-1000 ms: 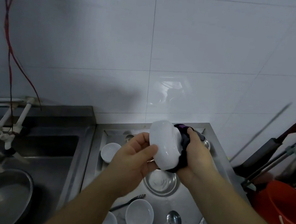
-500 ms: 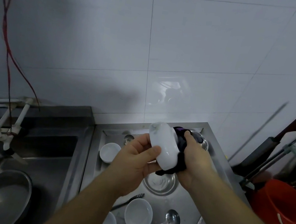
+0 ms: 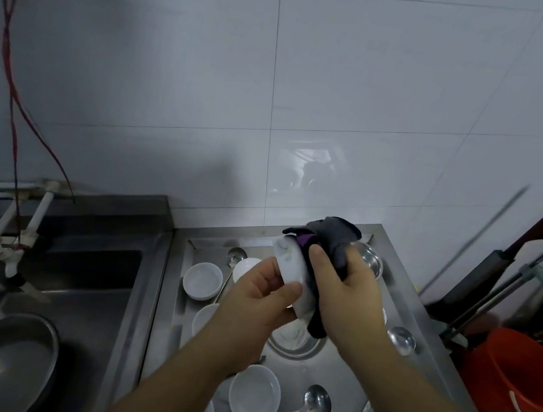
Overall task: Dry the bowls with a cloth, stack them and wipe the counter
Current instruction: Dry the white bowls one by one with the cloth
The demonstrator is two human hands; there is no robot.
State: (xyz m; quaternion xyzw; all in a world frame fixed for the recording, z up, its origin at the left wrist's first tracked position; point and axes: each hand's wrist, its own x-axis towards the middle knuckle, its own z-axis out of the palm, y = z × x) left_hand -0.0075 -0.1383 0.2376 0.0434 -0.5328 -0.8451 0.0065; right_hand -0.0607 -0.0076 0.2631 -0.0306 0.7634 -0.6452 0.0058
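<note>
Two hands hold one white bowl [image 3: 292,271] up above the bench [image 3: 338,370]. The left hand [image 3: 259,302] grips the bowl's side with its fingers curled round it. The right hand [image 3: 343,289] squeezes a dark cloth [image 3: 334,240] against the bowl. More white bowls sit on the bench below, one by a steel ladle [image 3: 314,407]. A red bucket [image 3: 516,380] stands to the right.

No text, label or number is legible anywhere.
</note>
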